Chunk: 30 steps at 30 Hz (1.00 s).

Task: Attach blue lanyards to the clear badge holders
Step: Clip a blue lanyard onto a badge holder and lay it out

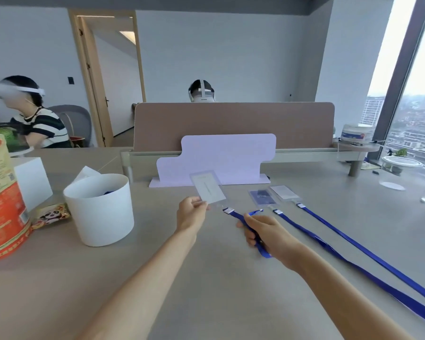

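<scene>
Two bare hands above grey desk (206,278). Left hand (191,213) grip pinches clear plastic badge holder with white card (207,187) at lower corner, tilted. Right hand (264,233) grip closed around blue fabric lanyard (236,215), clip end near holder. White round bin (101,209) left.

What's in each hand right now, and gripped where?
Left hand pinches the badge holder at its lower corner; right hand grips the blue lanyard strap behind its clip.

Print on the white card in the raised clear plastic badge holder (207,188) too blurred to read, contents of the white round tub (101,209) mostly hidden by its wall, 2 long blue lanyards (368,261) cut off at the right edge, red and yellow snack bag (0,197) cut off at left
</scene>
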Available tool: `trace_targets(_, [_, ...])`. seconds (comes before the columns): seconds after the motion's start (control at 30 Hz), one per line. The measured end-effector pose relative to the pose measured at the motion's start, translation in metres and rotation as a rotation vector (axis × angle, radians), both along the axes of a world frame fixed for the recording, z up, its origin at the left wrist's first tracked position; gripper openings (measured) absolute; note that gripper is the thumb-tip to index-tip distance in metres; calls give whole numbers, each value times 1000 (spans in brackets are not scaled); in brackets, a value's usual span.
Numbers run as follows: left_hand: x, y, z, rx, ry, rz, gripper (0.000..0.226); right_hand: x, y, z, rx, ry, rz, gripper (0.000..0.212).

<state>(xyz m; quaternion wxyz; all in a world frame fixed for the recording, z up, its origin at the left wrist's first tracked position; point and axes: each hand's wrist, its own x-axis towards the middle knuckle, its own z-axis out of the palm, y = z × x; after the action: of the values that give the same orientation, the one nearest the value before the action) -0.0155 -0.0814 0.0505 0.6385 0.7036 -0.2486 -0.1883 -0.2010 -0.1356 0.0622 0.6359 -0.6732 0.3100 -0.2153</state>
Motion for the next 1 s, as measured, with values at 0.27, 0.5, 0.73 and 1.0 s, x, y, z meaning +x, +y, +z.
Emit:
trace_targets(0.27, [6,-54,-17,175,-125,-18,17,-17,-23,5,-125,103,57,17])
trace_targets(0.5, [8,-93,-51,374,-301,-21,18,-24,-42,-20,-516,354,-92,13])
trace_targets(0.73, [3,-100,-54,537,-1071,-69,32,-22,-56,-37,-550,336,-136,9])
trace_targets(1.0, [-4,-161,-40,666,-1090,-519,58,-18,-64,-63,-1141,483,-228,20])
